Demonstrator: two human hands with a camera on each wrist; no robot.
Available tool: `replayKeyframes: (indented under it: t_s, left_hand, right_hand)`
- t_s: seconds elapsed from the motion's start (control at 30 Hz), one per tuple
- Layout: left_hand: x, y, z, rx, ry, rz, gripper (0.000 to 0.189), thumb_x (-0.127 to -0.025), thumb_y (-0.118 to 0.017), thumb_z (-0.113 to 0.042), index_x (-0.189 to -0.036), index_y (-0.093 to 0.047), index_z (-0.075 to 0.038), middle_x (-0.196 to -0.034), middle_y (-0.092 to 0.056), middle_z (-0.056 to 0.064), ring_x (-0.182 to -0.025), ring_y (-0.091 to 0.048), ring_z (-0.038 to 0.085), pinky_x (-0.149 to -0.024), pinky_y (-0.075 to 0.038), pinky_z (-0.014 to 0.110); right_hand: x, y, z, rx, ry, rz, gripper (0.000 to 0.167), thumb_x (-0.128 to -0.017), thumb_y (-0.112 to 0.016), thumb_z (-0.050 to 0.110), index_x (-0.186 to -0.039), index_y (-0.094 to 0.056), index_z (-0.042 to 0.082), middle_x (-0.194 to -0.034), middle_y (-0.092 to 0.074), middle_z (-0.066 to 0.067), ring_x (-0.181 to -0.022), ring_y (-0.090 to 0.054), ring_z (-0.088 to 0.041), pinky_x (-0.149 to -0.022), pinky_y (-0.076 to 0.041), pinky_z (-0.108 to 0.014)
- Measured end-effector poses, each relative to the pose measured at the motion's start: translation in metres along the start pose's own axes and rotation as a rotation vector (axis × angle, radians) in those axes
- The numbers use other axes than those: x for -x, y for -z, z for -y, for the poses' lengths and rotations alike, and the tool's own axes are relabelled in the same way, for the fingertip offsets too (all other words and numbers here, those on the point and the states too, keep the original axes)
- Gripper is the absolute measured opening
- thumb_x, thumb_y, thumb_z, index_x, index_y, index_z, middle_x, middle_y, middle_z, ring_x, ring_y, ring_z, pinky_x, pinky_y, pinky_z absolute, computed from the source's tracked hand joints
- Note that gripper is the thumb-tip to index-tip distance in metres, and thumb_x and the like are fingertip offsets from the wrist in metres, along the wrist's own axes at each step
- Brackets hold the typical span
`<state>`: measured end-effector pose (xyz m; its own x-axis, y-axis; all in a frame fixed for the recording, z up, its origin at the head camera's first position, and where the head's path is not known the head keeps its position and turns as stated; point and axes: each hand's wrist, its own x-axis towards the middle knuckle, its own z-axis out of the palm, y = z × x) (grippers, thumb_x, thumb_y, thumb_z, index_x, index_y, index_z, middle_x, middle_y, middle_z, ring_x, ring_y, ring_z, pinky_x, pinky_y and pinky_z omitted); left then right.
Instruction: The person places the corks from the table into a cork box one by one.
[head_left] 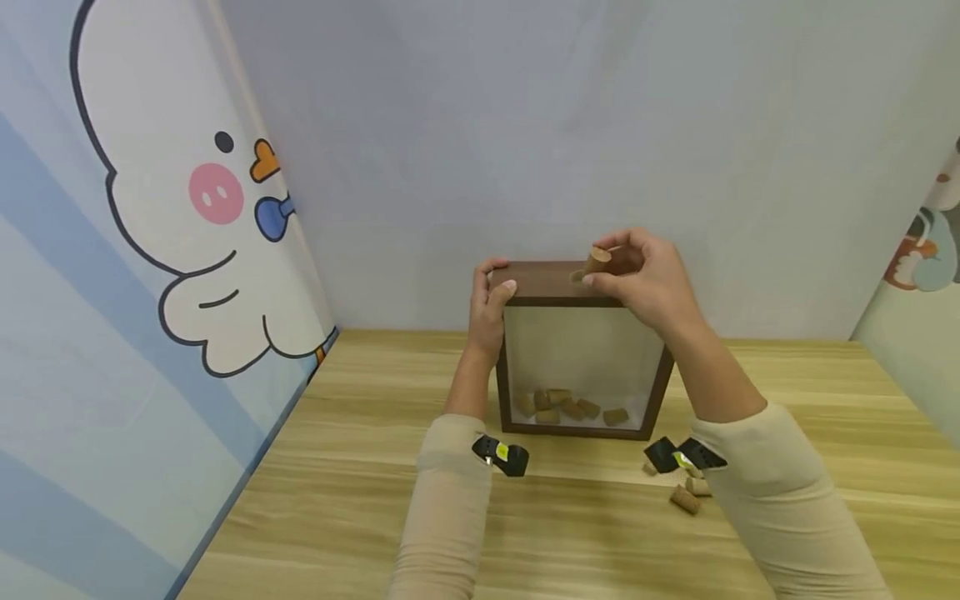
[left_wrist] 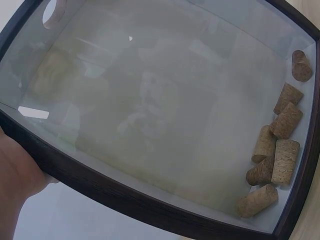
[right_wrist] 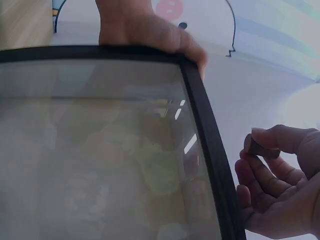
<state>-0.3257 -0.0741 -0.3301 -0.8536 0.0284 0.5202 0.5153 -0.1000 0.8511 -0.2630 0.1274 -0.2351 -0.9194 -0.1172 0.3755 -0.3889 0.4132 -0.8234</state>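
Note:
A dark brown wooden shadow box (head_left: 573,432) with a clear front stands upright on the table. Several wine corks (left_wrist: 286,162) lie inside along its bottom. My left hand (head_left: 489,312) grips the box's upper left corner, thumb on the top face. Between thumb and fingers, my right hand (head_left: 651,279) pinches a single cork (head_left: 597,260) above the top edge. That cork is tilted, its lower end right beside the round hole (head_left: 577,276) in the top. From inside, the hole (left_wrist: 54,12) appears as a bright opening in the left wrist view.
Several loose corks (head_left: 685,499) lie on the wood-grain table (head_left: 360,467) at the box's front right, partly hidden by the right wrist's camera strap (head_left: 686,455). Behind the box rises a pale wall (head_left: 420,167). A cartoon-printed panel (head_left: 165,283) borders the table's left side.

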Motion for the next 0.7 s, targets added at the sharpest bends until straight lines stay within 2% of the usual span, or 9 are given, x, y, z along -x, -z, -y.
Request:
replayKeyframes:
  t_s: [0.07,0.2,0.3,0.4,0.53,0.63,0.7]
  left_hand:
    - [0.001,0.0,0.001,0.002,0.0,0.002,0.057,-0.081,-0.044,-0.036,-0.127,-0.036,-0.005,-0.139,-0.025,0.012,-0.113,-0.034,0.025,-0.096,-0.023,0.045]
    - [0.001,-0.001,0.002,0.005,-0.008,0.012,0.057,-0.082,-0.044,-0.036,-0.128,-0.036,-0.005,-0.141,-0.023,0.014,-0.114,-0.033,0.024,-0.095,-0.023,0.044]
    - [0.001,-0.001,0.002,0.007,-0.005,0.014,0.055,-0.083,-0.044,-0.033,-0.129,-0.036,-0.005,-0.14,-0.024,0.013,-0.115,-0.032,0.023,-0.095,-0.023,0.043]
    - [0.002,-0.001,0.0,0.01,0.008,0.016,0.052,-0.084,-0.043,-0.028,-0.13,-0.035,-0.003,-0.139,-0.024,0.013,-0.115,-0.031,0.023,-0.094,-0.024,0.042]
    - [0.005,-0.002,-0.009,0.006,0.01,0.027,0.051,-0.085,-0.04,-0.022,-0.13,-0.032,0.001,-0.138,-0.023,0.017,-0.114,-0.031,0.025,-0.094,-0.024,0.042]
    - [0.009,-0.003,-0.021,-0.002,-0.007,0.029,0.051,-0.085,-0.039,-0.02,-0.128,-0.031,0.005,-0.137,-0.023,0.019,-0.113,-0.032,0.025,-0.094,-0.024,0.041]
    - [0.011,-0.004,-0.028,0.001,-0.019,0.026,0.05,-0.085,-0.039,-0.02,-0.127,-0.031,0.005,-0.138,-0.023,0.021,-0.113,-0.032,0.025,-0.094,-0.024,0.042]
  right_hand:
    - [-0.01,0.001,0.001,0.02,-0.059,0.036,0.037,-0.081,-0.071,0.01,-0.114,-0.055,0.002,-0.103,-0.062,-0.016,-0.092,-0.057,-0.024,-0.072,-0.045,-0.033]
    - [-0.024,0.001,0.001,0.069,-0.142,0.098,0.037,-0.08,-0.072,0.008,-0.112,-0.054,0.001,-0.102,-0.06,-0.017,-0.087,-0.058,-0.027,-0.068,-0.045,-0.033]
    - [-0.03,0.0,0.0,0.097,-0.171,0.117,0.037,-0.08,-0.071,0.007,-0.111,-0.053,0.001,-0.101,-0.059,-0.018,-0.084,-0.058,-0.028,-0.066,-0.045,-0.035]
    - [-0.028,0.001,-0.001,0.097,-0.172,0.115,0.04,-0.081,-0.071,0.009,-0.115,-0.051,0.002,-0.104,-0.057,-0.017,-0.088,-0.057,-0.03,-0.071,-0.044,-0.039]
    - [-0.012,0.005,-0.006,0.068,-0.082,0.091,0.043,-0.083,-0.07,0.015,-0.119,-0.051,0.003,-0.109,-0.057,-0.016,-0.097,-0.054,-0.029,-0.08,-0.043,-0.042]
    - [0.007,0.008,-0.013,0.04,0.057,0.054,0.039,-0.084,-0.069,0.016,-0.116,-0.054,0.0,-0.108,-0.059,-0.015,-0.097,-0.055,-0.025,-0.082,-0.044,-0.036]
    - [0.021,0.01,-0.018,0.016,0.154,0.033,0.035,-0.085,-0.068,0.014,-0.113,-0.057,-0.002,-0.105,-0.06,-0.015,-0.093,-0.057,-0.021,-0.078,-0.045,-0.03]
